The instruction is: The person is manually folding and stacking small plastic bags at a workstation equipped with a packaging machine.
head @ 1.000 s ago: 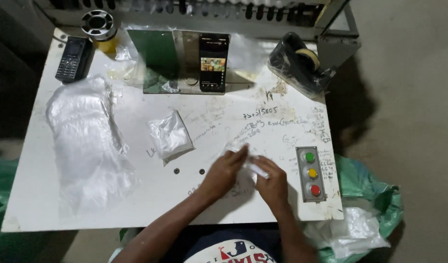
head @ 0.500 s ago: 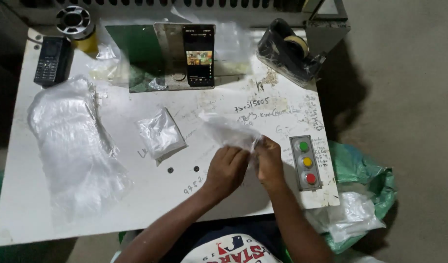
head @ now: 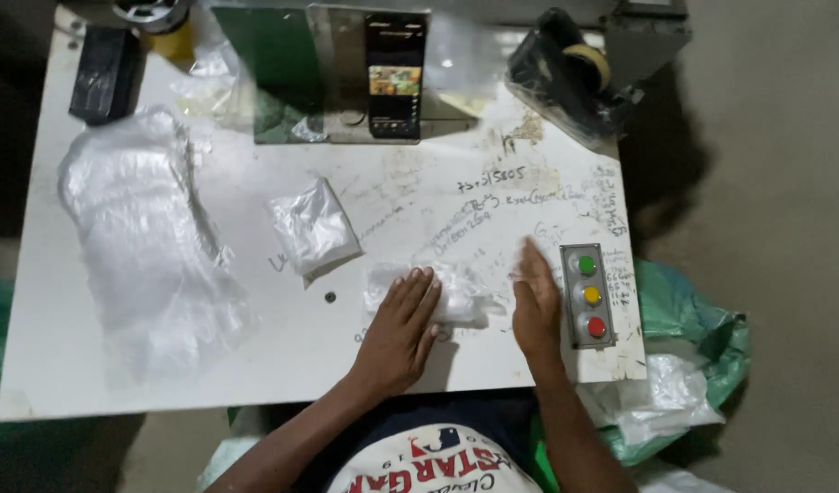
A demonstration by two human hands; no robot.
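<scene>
- A clear plastic bag (head: 447,290) lies flat on the white tabletop (head: 255,356), near its front edge.
- The left hand (head: 403,324) presses on the bag, fingers spread; the right hand (head: 534,297) lies flat, just beside it, grip open.
- One folded bag (head: 314,228) sits finished, by my guess; a loose pile of bags (head: 146,246) waits left.

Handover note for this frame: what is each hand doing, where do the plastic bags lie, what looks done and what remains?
Left hand: flat, pressing the clear bag onto the white table.
Right hand: flat on the table, at the bag's right end, beside the button box.
Done: one folded bag lies at mid-table.
Left: the bag under the hands is spread flat, not yet folded; a loose pile of bags lies at the table's left.
</scene>
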